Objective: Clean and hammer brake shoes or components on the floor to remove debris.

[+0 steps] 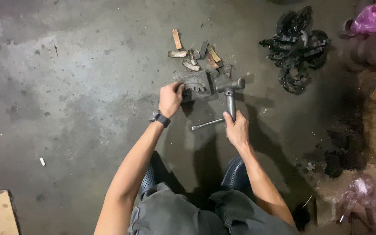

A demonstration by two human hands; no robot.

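Squatting over the concrete floor (66, 87), I list what is at hand. Item: dark toothed metal block (196, 85), flat on the floor; my left hand (170, 98) is clamped on its near-left edge. It looks heavy, rigid and rough, best taken by its plain edges, away from the teeth. Item: grey hammer (230, 93), head just right of the block, my right hand (236, 128) closed round the handle. Item: thin steel rod (207, 124), lying below the block. Item: broken brownish pieces (194, 54), just beyond the block. Item: black scrap heap (296, 50), well right.
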